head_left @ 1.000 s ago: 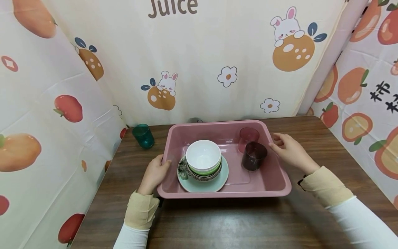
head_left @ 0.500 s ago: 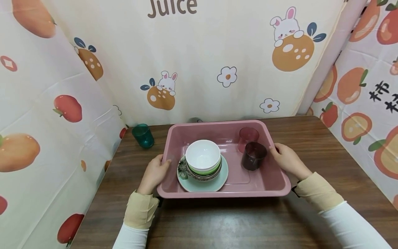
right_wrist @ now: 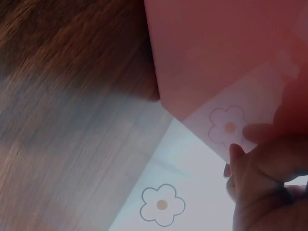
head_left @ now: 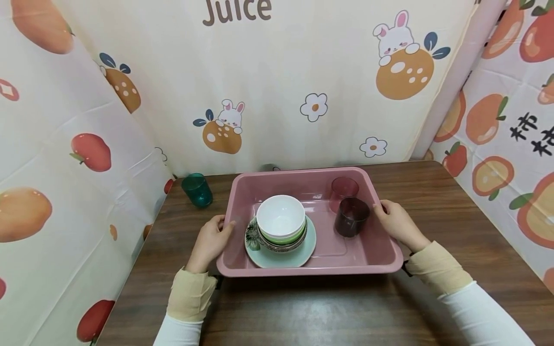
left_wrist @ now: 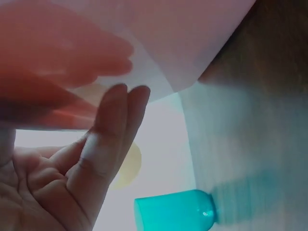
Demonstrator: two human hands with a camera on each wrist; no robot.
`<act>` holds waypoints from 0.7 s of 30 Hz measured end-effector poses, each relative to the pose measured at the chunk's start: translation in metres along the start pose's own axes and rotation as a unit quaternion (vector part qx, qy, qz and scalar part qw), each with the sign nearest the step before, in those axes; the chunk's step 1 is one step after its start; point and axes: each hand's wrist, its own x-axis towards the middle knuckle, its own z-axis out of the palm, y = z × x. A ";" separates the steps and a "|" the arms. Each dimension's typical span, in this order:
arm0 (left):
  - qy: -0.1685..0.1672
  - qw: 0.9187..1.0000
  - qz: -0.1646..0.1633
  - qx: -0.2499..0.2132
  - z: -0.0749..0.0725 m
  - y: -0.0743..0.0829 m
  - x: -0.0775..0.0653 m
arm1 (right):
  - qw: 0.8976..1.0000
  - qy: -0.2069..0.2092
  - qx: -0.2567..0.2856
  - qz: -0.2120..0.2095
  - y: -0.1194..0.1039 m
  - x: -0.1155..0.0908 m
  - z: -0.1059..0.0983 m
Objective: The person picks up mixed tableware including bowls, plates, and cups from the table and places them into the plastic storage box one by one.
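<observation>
A pink plastic basin (head_left: pixel 311 271) stands on the table between both hands. My left hand (head_left: pixel 211 242) grips its left rim, thumb on top and fingers outside below the rim. On the right rim, my right hand (head_left: pixel 400 225) holds on in the same way, thumb over the edge. Inside, a white bowl (head_left: pixel 281 214) tops a stack with a green and a dark patterned bowl, all on a pale green plate (head_left: pixel 308 252). Two cups stand at the basin's right: a dark purple cup (head_left: pixel 352 218) and, behind it, a clear pink cup (head_left: pixel 343 188).
A teal cup (head_left: pixel 197 190) stands on the brown wooden table (head_left: pixel 303 310), left of the basin's far corner. Fruit-printed cloth (head_left: pixel 281 62) hangs close behind the table and along both sides.
My right hand has come nearer along the right rim and now grips it. My left hand keeps its hold; the basin and dishes stay in place while the head view shifts slightly.
</observation>
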 end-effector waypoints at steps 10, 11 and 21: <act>0.096 0.993 0.064 -0.035 -0.029 0.002 0.006 | 1.000 -0.009 0.010 0.012 -0.002 0.000 -0.001; 0.112 0.990 0.070 -0.042 -0.032 0.001 0.008 | 1.000 -0.009 0.009 0.014 -0.002 0.000 -0.002; 0.250 0.958 0.131 -0.051 -0.057 -0.011 0.037 | 1.000 -0.009 0.003 0.016 -0.001 0.001 -0.001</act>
